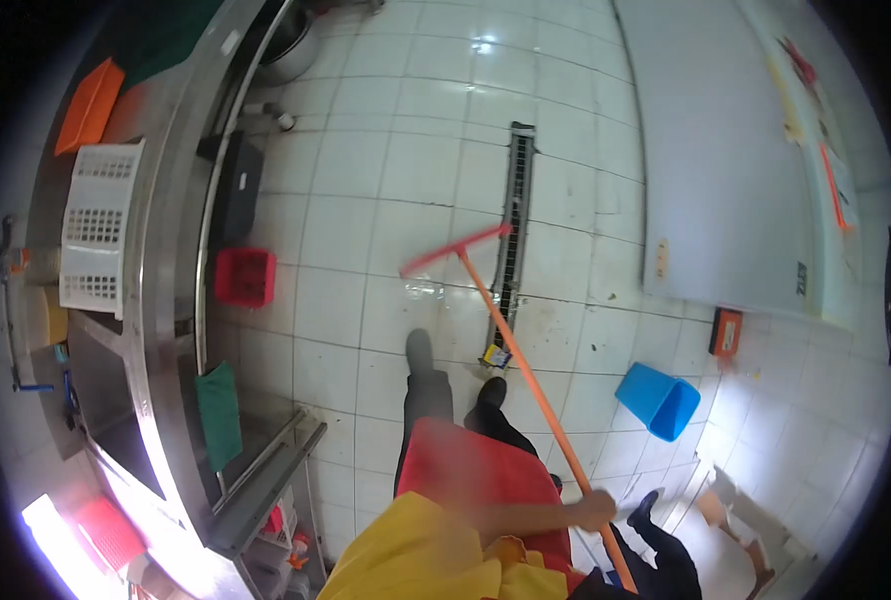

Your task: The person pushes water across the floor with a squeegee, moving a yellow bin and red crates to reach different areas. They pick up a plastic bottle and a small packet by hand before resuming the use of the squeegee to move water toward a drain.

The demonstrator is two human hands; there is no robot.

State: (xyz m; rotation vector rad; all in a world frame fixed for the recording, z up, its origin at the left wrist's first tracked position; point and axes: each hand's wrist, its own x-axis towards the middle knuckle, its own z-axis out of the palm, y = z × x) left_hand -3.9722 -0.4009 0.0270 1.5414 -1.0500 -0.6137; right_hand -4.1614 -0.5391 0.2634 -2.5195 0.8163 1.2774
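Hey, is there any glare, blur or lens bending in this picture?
All in the head view: the floor shines with glare near the top; a bright strip washes out lower left; the red apron has a blurred patch, the squeegee looking clearer; the counter edge bows, with black corners.

I have the left forearm (pixel 531 518) crossing in front of the torso (pixel 396 550), the left hand (pixel 594 510) at its end, fingers (pixel 604 503) curled into a grip. Ahead of those fingers and off to their left, the left foot (pixel 419 346) stands farther forward than the right foot (pixel 492 391). My right hand is out of view.
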